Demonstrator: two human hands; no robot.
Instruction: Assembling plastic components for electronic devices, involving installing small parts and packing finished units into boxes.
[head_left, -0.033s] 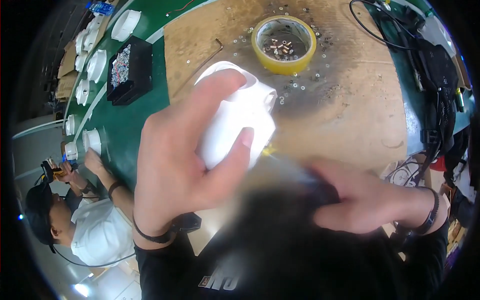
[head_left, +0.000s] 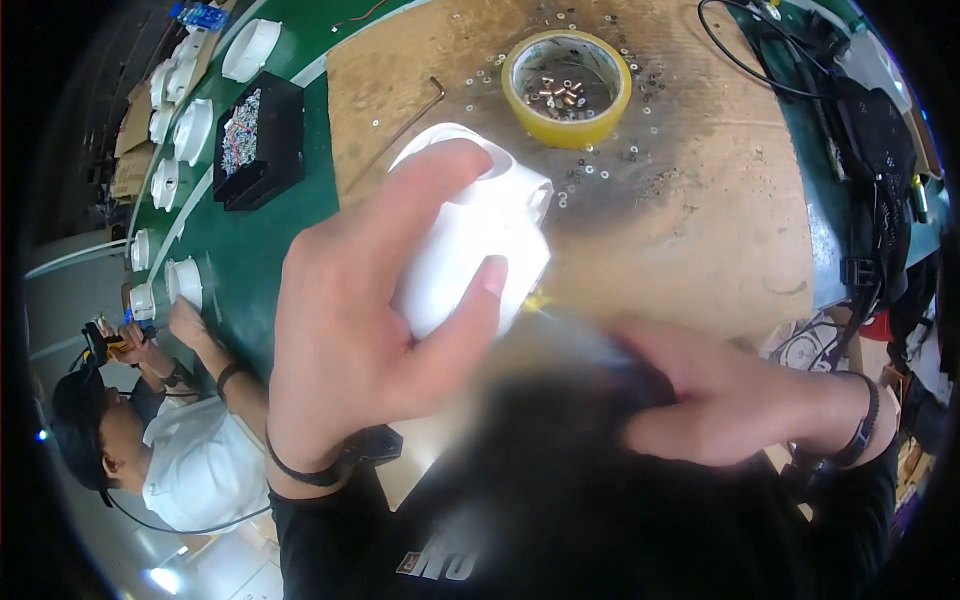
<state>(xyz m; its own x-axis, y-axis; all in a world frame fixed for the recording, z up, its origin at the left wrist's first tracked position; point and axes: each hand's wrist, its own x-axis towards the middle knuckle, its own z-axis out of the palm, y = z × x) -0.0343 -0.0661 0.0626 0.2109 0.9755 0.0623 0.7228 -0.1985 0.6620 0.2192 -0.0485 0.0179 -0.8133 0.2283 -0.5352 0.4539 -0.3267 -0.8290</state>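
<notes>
My left hand [head_left: 340, 290] is wrapped round a white, rounded plastic housing [head_left: 460, 250], with its thumb along the near side and fingers over the far end. The housing is tilted above the cardboard. My right hand [head_left: 710, 400] is closed round a dark tool [head_left: 642, 378], which is blurred, so its exact kind is unclear. The tool's pale front end points at the housing's lower right side, where a small yellow spot [head_left: 540, 300] shows. Whether tool and housing touch is hard to make out.
A tape roll [head_left: 568, 130] holds small copper-coloured pieces, with washers scattered round it on the cardboard [head_left: 730, 220]. An L-shaped hex key [head_left: 410, 125] lies beyond the housing. To the left are a black box [head_left: 285, 140] of screws, white round parts [head_left: 193, 132], and a co-worker [head_left: 200, 460].
</notes>
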